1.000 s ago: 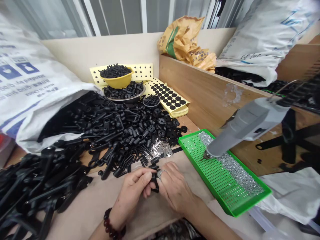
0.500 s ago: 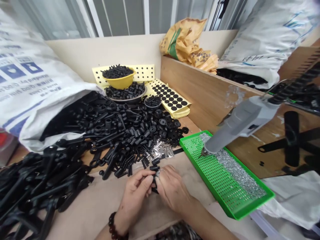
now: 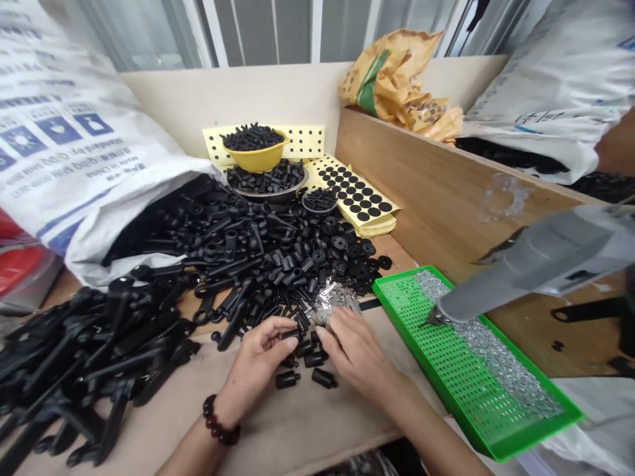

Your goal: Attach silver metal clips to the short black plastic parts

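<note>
My left hand (image 3: pixel 260 357) pinches a short black plastic cylinder (image 3: pixel 292 334) between thumb and fingers, above the beige work surface. My right hand (image 3: pixel 354 347) reaches to the near edge of a small heap of silvery metal clips (image 3: pixel 340 296); its thumb is a little apart from its fingertips, and a pale cover shows on one fingertip. Between and below the hands lie several loose black cylinders with narrow stub ends, among them one cylinder (image 3: pixel 286 379) near my left thumb and another cylinder (image 3: pixel 324 377) below my right thumb. Black screw-like pins (image 3: pixel 301 318) lie just beyond the fingers.
A green perforated tray (image 3: pixel 421 357) holds small metal pieces on the right, with a grey power screwdriver (image 3: pixel 516 258) over it. Black handles (image 3: pixel 99 350) pile up at left, before a white sack (image 3: pixel 94 152). A yellow bowl (image 3: pixel 258 157) and sticker sheets (image 3: pixel 370 228) stand behind.
My hands have moved apart; they were together around a small black part. More loose black cylinders now show between them. My right hand has gone forward to the clips. The view has shifted left.
</note>
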